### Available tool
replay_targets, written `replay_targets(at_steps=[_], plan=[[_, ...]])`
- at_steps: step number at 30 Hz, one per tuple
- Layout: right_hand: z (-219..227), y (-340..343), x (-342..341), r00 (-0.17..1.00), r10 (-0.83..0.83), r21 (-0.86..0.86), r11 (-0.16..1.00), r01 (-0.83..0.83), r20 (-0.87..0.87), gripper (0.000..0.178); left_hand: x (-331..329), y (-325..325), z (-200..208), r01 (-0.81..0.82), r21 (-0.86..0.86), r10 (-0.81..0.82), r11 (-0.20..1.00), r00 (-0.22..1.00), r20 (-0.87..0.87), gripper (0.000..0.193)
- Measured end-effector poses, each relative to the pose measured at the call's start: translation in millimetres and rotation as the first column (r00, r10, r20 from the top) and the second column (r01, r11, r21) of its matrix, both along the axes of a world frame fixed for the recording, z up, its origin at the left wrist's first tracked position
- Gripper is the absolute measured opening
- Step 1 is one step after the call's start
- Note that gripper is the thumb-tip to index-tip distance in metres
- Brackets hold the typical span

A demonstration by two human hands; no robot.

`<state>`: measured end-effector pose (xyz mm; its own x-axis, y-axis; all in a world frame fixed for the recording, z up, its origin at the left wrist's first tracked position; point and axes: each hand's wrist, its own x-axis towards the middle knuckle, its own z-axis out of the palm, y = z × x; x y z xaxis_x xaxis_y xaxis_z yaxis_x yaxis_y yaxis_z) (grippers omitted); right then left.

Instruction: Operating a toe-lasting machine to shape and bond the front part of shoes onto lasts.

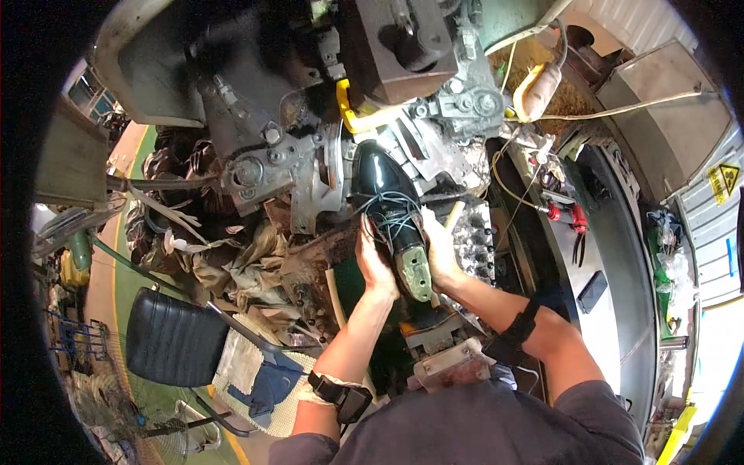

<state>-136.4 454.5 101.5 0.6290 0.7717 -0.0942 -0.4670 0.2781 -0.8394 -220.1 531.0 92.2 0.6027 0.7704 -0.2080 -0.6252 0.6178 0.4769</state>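
Between my two hands is a glossy black lace-up shoe (380, 172), its toe pointing away from me toward the machine (298, 167). Dark laces (397, 208) cross loosely over its top. From the shoe's opening rises a greenish shoe last (415, 275) with holes in its end. My left hand (375, 260) is closed along the shoe's left side, and my right hand (440, 249) grips the right side near the heel. The toe sits close to the machine's metal jaws, under a yellow bracket (364, 116); whether it touches them I cannot tell.
A black chair (174, 337) stands to the left, beside a woven mat with a blue cloth (267, 387). On the right, a bench holds a phone (593, 291) and a red-handled tool (570, 217). A cord-hung switch (537, 91) dangles at upper right. Crumpled scraps (252, 263) lie left of the machine.
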Motion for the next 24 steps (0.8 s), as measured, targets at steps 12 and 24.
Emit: replay_targets(at_steps=[12,24], plan=[[11.2,-12.5,15.9,0.926,0.069,-0.358,0.931,0.074,0.372,0.055,-10.1,-18.1,39.3,-0.14,0.25,0.245,0.958,0.851,-0.464,0.05],[41.8,-135.4,45.0,-0.014,0.488,-0.46,0.831,0.312,0.873,0.03,-43.0,-68.5,85.4,0.196,0.872,0.583,0.449,0.675,-0.452,0.031]])
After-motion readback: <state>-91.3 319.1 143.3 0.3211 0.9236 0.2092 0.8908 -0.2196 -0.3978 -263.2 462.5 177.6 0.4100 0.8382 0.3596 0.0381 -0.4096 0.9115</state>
